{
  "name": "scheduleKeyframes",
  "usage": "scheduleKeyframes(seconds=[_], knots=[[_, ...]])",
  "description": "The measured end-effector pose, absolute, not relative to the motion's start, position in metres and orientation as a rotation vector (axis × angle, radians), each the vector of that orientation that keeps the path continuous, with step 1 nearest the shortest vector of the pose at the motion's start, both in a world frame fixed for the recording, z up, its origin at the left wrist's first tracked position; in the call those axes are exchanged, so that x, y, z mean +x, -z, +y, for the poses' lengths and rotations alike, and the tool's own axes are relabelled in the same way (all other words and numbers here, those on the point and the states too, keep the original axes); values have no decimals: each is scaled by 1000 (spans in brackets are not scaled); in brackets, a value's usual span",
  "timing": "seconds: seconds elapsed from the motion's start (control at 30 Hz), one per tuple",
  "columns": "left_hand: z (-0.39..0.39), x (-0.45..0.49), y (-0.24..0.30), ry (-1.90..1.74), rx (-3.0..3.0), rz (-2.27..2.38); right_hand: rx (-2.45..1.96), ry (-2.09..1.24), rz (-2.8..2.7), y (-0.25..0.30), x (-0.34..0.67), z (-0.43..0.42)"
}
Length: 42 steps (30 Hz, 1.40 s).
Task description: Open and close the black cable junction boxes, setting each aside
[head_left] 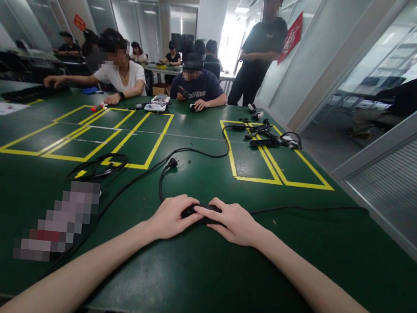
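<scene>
Both of my hands grip a black power adapter [189, 211] low over the near middle of the green table [189, 282]. My left hand [171, 218] is closed round its left end, and my right hand [238, 223] closes on the right end. Fingers cover much of its body. A short black cord with a plug [173, 163] curves out beyond my left hand, the plug lying on the tabletop. From my right hand's side a thin black cable [310, 207] runs off to the right across the table.
Left of my hands lies a blurred-out box-like item [65, 221] beside a coiled black cable [117, 162]. A long cord [194, 150] crosses toward a pile of black adapters and cables [265, 137]. Yellow tape [197, 118] outlines mark the table. Two people sit opposite; another stands.
</scene>
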<state>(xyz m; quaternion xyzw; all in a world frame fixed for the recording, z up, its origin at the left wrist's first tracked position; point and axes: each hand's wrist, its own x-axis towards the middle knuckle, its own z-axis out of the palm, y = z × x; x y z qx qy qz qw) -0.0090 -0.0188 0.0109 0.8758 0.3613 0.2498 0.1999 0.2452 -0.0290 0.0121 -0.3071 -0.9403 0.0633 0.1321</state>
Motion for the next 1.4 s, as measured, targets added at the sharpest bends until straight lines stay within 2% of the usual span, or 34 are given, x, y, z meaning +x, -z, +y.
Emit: scheduleKeyframes(seconds=[0.1,0.2,0.27,0.4,0.47,0.57,0.73,0.87,1.13,1.4], knots=[[-17,-12,-10,-939,2623,898,-947,-308,-2570,-11,260,-19],[-15,-16,-10,-1152,2746,934,-1034,-365,-2176,-12,291,1],[-14,-18,-8,-1060,2764,888,-1132,-294,-1866,-14,321,16],[-12,-19,-6,-649,2732,777,-1429,-179,-1376,-22,385,36],[-11,-18,-5,-589,2718,786,-1545,-37,-1235,-23,411,37],[-11,-18,-6,-595,2712,790,-1693,141,-1241,-19,434,34],[-10,-19,-6,-596,2717,802,-2124,12,-1409,-4,440,32],[-10,-19,-5,-588,2716,796,-2353,71,-1371,1,441,36],[-10,-19,-5,-584,2698,807,-2341,178,-1314,8,453,40],[-11,-20,-6,-604,2682,802,-2040,120,-1282,19,471,42]])
